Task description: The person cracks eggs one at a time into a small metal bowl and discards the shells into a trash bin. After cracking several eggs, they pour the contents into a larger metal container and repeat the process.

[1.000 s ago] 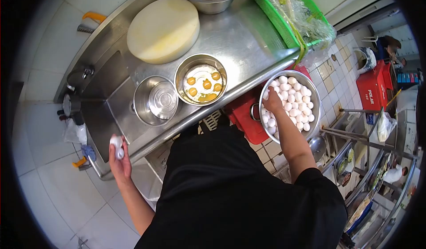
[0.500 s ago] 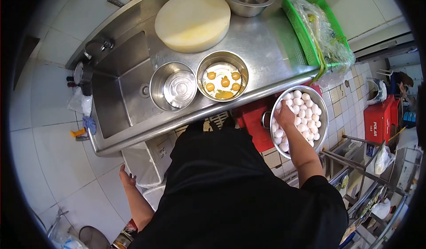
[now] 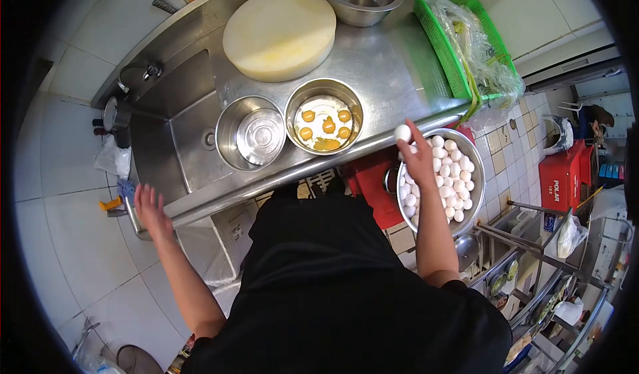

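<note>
My right hand (image 3: 419, 163) is closed around a white egg (image 3: 403, 133), above the left part of a large metal bowl (image 3: 477, 197) full of white eggs. Part of another egg shows behind my fingers. My left hand (image 3: 153, 213) is raised at the sink's front edge, fingers spread, holding nothing. On the steel counter a round metal pot (image 3: 357, 102) contains several cracked eggs with whole yolks. Close to its left stands a second metal pot (image 3: 229, 134), its shiny bottom showing.
Behind the pots lies a thick round chopping board (image 3: 279, 31), with a metal basin (image 3: 363, 14) to its right. A green basket (image 3: 437, 47) of plastic-wrapped produce fills the counter's right end. The sink (image 3: 174, 141) is at left. A red stool-like piece (image 3: 376, 191) stands below the counter.
My right hand has lifted out from among the eggs with an egg, moving toward the counter. My left hand has risen from low at the left to the sink's edge.
</note>
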